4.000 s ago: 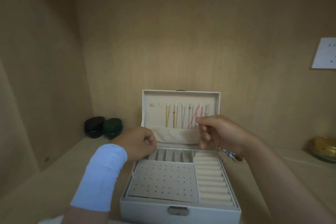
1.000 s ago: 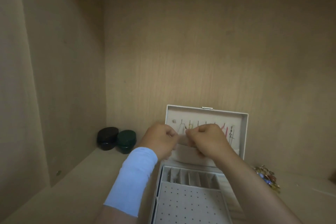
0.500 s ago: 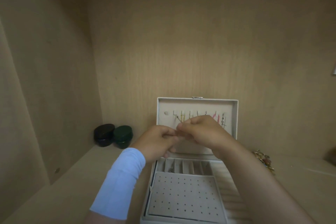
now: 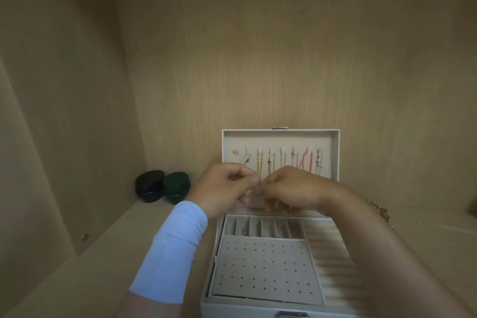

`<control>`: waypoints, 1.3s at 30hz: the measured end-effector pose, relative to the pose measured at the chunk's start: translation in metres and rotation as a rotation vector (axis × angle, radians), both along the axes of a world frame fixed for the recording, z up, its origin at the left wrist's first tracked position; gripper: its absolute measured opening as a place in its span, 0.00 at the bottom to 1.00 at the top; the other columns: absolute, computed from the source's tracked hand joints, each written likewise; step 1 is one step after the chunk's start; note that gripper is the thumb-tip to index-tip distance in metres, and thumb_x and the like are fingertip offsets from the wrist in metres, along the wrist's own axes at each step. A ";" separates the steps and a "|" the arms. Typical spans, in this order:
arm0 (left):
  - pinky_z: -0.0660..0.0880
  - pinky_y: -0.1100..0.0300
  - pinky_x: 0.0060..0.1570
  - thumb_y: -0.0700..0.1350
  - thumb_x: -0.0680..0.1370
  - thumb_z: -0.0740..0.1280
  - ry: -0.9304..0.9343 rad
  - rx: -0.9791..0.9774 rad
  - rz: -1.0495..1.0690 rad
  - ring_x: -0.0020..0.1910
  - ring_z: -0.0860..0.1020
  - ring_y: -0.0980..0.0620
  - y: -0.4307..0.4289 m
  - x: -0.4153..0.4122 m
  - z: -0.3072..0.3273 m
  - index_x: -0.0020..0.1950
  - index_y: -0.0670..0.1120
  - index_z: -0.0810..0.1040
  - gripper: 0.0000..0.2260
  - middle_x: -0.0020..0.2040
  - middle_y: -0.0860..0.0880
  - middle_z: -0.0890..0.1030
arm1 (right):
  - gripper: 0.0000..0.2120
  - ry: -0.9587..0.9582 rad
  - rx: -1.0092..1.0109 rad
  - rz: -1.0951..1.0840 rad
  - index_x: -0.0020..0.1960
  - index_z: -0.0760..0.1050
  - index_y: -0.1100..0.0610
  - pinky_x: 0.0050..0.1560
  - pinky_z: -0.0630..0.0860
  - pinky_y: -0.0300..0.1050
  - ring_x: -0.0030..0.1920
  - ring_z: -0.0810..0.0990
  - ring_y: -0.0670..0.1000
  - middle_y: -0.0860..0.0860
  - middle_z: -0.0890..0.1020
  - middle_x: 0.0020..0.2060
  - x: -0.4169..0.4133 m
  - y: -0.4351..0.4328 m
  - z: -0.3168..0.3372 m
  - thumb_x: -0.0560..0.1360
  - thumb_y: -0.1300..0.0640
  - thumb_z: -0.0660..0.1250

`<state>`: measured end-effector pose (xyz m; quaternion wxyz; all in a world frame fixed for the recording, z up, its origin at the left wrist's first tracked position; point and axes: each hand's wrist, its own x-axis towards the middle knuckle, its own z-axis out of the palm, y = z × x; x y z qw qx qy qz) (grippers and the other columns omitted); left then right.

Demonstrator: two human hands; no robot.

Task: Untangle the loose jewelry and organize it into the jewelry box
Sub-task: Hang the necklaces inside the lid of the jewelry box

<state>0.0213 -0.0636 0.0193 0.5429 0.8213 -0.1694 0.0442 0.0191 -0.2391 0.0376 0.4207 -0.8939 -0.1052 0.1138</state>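
Several chains hung in box lid, pile sat unsorted beside it; left hand, right hand pinched together, held item unclear.

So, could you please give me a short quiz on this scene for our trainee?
1. True or false: the jewelry box has its lid shut.
2. What colour is the one bright cord hanging in the lid? A pink, B blue, C green.
3. How many small round cases sit left of the box?
Key: 1 false; 2 A; 3 two, the black case and the dark green case.
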 end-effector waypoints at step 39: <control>0.76 0.55 0.44 0.48 0.79 0.63 -0.396 0.800 0.241 0.46 0.77 0.49 0.014 0.018 -0.021 0.57 0.51 0.77 0.08 0.56 0.53 0.73 | 0.05 -0.619 -0.336 -0.101 0.46 0.86 0.49 0.45 0.80 0.41 0.40 0.81 0.39 0.42 0.85 0.40 0.035 0.030 -0.001 0.74 0.56 0.72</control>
